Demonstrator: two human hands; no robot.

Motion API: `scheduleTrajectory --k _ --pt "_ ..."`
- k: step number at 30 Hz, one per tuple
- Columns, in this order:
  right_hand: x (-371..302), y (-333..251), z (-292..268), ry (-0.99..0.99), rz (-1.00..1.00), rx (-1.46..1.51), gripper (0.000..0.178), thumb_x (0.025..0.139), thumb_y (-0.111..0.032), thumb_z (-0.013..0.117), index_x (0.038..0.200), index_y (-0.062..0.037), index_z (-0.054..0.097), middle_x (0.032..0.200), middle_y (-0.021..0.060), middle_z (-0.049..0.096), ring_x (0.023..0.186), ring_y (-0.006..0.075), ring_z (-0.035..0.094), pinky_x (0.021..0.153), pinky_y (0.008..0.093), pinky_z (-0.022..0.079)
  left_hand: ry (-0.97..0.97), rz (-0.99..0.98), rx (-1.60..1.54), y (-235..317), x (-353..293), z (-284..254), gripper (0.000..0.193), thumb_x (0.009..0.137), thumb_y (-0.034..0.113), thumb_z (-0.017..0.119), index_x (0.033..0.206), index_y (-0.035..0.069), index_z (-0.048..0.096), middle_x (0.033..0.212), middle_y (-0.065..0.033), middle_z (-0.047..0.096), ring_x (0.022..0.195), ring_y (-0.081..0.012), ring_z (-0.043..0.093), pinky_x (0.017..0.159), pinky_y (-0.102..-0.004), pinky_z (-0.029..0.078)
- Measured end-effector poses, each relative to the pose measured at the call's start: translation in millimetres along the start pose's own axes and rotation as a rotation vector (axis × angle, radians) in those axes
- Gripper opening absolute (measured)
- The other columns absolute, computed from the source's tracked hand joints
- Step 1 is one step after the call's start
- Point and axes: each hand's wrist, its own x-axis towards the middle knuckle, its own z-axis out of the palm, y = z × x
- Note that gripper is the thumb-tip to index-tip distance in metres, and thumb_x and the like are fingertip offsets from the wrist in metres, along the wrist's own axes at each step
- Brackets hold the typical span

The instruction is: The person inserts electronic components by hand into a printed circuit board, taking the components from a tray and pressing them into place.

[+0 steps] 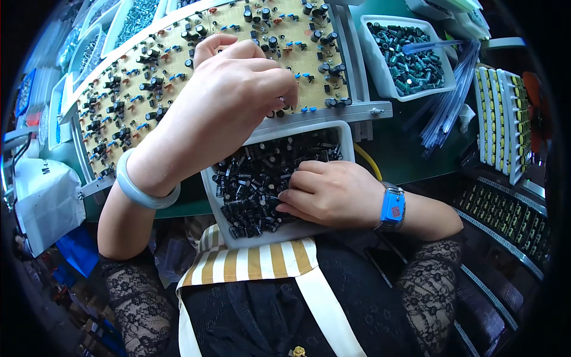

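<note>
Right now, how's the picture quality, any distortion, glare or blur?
Head view: strong fisheye bending, the circuit board and its metal rail curve, black vignette fills the corners; lighting is bright and even, with soft sheen on the left hand; centre sharp, the white tray of capacitors crisp, rims darker and smeared.

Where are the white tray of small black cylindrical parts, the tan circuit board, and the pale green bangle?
White tray of small black cylindrical parts (pixel 348 138): head view, on its bare upper right rim.
Tan circuit board (pixel 297 27): head view, on bare board near its top.
Pale green bangle (pixel 143 193): head view, on the band at the left wrist.
</note>
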Motion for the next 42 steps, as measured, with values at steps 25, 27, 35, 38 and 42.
scheduleTrajectory --k 25,27,35,38,42 --pt "-1 1 0 0.021 -0.028 0.021 0.019 0.091 -0.025 0.082 0.088 -0.0083 0.074 0.084 0.0023 0.061 0.079 0.0198 0.064 0.061 0.034 0.057 -0.03 0.316 0.249 5 4 -4 0.017 0.078 0.015 0.078 0.092 0.018 0.069 0.087 0.0088 0.07 0.099 -0.0153 0.064 0.121 -0.0484 0.035" --pt "-3 2 2 0.082 -0.048 0.051 0.02 0.091 -0.026 0.083 0.089 -0.008 0.074 0.084 0.0027 0.063 0.076 0.0202 0.065 0.061 0.0343 0.057 -0.045 0.332 0.274 7 4 -4 0.017 0.078 0.016 0.078 0.094 0.019 0.071 0.089 0.0094 0.072 0.101 -0.0147 0.065 0.122 -0.0487 0.035" --pt "-31 1 -63 0.106 0.474 0.012 0.026 0.095 -0.028 0.083 0.091 -0.0038 0.073 0.077 0.0077 0.066 0.065 0.0209 0.066 0.061 0.0324 0.055 -0.017 0.276 0.194 -3 -8 -8 0.02 0.086 0.018 0.077 0.106 0.022 0.078 0.103 0.0096 0.079 0.117 -0.0161 0.069 0.122 -0.0503 0.035" --pt "-40 -4 -65 -0.004 0.713 0.154 0.026 0.098 -0.026 0.081 0.094 -0.0014 0.073 0.075 0.0094 0.067 0.063 0.0199 0.066 0.062 0.0315 0.055 0.1 0.197 0.071 -6 -19 -12 0.017 0.092 0.017 0.075 0.108 0.02 0.079 0.107 0.0076 0.08 0.123 -0.0182 0.069 0.12 -0.0507 0.038" --pt "-62 -10 -35 0.026 0.799 0.545 0.023 0.101 -0.02 0.075 0.094 0.0006 0.068 0.074 0.0122 0.069 0.062 0.022 0.068 0.06 0.0327 0.053 0.5 0.007 0.057 17 -37 -22 0.024 0.098 0.013 0.074 0.121 0.02 0.077 0.108 0.0005 0.074 0.114 -0.0252 0.067 0.11 -0.0463 0.043"
